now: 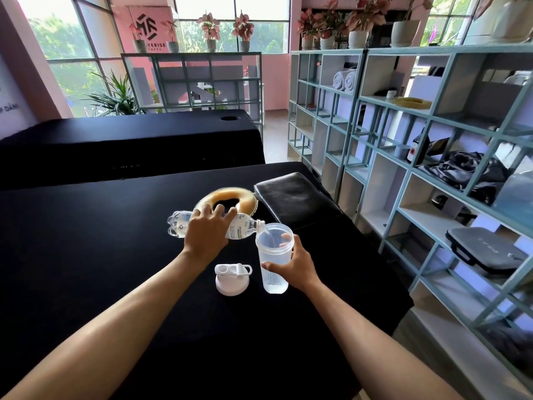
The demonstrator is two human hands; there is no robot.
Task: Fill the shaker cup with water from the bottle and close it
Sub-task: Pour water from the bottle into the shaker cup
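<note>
A clear plastic water bottle (241, 226) lies nearly horizontal in the air, gripped around its middle by my left hand (206, 230). Its open neck rests over the rim of the translucent shaker cup (274, 255), and a thin stream of water runs into the cup. The cup stands upright on the black table (115, 255) with a little water at its bottom. My right hand (294, 262) is wrapped around the cup's right side. The white shaker lid (232, 279) lies on the table just left of the cup, apart from it.
A tan ring-shaped cushion (248, 199) lies behind the bottle, and a black leather pad (294, 197) sits to its right. Teal shelving (403, 157) with towels and cases lines the right side. A second black table (129, 142) stands further back.
</note>
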